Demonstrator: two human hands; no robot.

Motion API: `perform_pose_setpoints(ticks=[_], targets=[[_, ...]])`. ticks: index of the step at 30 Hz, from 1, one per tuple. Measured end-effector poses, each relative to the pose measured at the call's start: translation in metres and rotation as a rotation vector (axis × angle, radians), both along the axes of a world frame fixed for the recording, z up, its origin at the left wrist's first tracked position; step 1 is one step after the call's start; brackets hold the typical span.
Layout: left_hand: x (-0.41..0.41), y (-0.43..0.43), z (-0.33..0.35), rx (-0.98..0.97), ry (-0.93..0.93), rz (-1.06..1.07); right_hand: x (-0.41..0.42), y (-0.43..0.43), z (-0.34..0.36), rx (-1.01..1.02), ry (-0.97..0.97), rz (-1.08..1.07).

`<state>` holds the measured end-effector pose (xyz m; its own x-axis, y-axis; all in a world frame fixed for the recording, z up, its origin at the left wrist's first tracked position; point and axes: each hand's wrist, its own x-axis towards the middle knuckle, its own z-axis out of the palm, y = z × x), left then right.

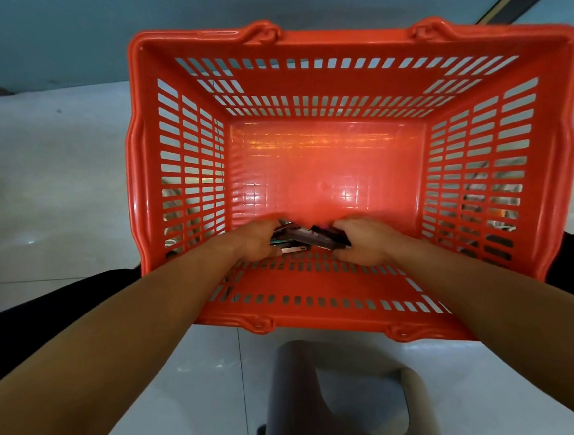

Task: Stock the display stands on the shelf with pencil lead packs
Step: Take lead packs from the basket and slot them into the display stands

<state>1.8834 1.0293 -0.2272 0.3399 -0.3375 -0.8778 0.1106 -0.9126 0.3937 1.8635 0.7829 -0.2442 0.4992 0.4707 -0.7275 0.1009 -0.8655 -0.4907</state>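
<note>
Sitting on a pale tiled floor (pixel 52 174), an orange plastic basket (pixel 333 40) fills the view. Reaching into its near end, the left hand (pixel 253 242) and right hand (pixel 366 242) curl around a small bunch of dark pencil lead packs (pixel 309 238) gripped between them.

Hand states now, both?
Left hand: fingers curled round pencil lead packs in the basket.
Right hand: also grips packs.
</note>
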Motion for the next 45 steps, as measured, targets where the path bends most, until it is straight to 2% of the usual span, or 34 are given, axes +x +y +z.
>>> perform_pose_setpoints(ticks=[8, 12, 15, 20, 23, 27, 30, 34, 37, 42, 45], targets=[[-0.004, 0.007, -0.003, 0.064, -0.006, 0.046, -0.004, 0.038, -0.013, -0.037, -0.213, -0.021], [0.002, 0.01, 0.001, 0.04, -0.071, 0.237, -0.001, 0.035, -0.014, -0.049, -0.267, -0.155], [0.004, 0.01, -0.004, 0.065, -0.099, 0.457, 0.009, 0.033, -0.012, -0.055, -0.285, -0.29], [0.007, 0.0, -0.015, 0.068, -0.158, 0.784, 0.017, 0.045, -0.007, 0.008, -0.253, -0.469], [0.007, -0.02, -0.018, 0.052, -0.196, 0.877, 0.022, 0.052, -0.01, 0.01, -0.179, -0.525], [0.006, -0.034, -0.027, 0.152, -0.287, 0.944, 0.032, 0.047, -0.014, 0.075, -0.12, -0.611], [0.004, -0.039, -0.028, 0.12, -0.23, 1.012, 0.036, 0.041, -0.013, 0.113, -0.074, -0.611], [0.003, -0.045, -0.025, -0.027, -0.115, 1.1, 0.034, 0.041, -0.01, 0.142, -0.025, -0.671], [0.003, -0.045, -0.023, -0.078, -0.083, 1.108, 0.033, 0.043, -0.013, 0.16, 0.047, -0.719], [0.002, -0.042, -0.025, -0.049, -0.137, 0.911, 0.034, 0.044, -0.018, 0.247, 0.198, -0.866], [0.005, -0.039, -0.022, -0.112, -0.15, 0.898, 0.038, 0.042, -0.016, 0.34, 0.232, -0.921]])
